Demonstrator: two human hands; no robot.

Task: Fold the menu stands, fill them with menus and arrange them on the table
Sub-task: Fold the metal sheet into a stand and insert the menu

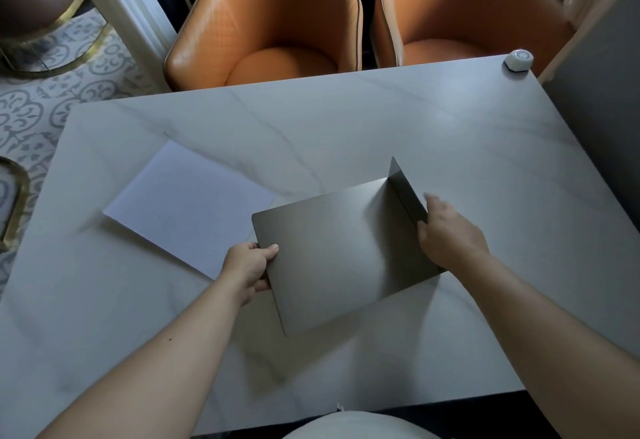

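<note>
Both forearms reach forward from the near edge of the marble surface (346, 119). Between the hands lies the grey menu stand (339, 248), its large panel flat and its right flap folded up. The left hand (249, 265) pinches the stand's left edge, thumb on top. The right hand (450, 230) presses against the raised flap, fingers curled over its edge. A white sheet (187, 206) lies flat just left of the left hand, apart from the stand; no writing can be read on it. Beyond the hands the surface is bare until a small white round object (518, 60) at the far right corner. Two orange chairs (273, 22) stand behind the far edge.
</note>
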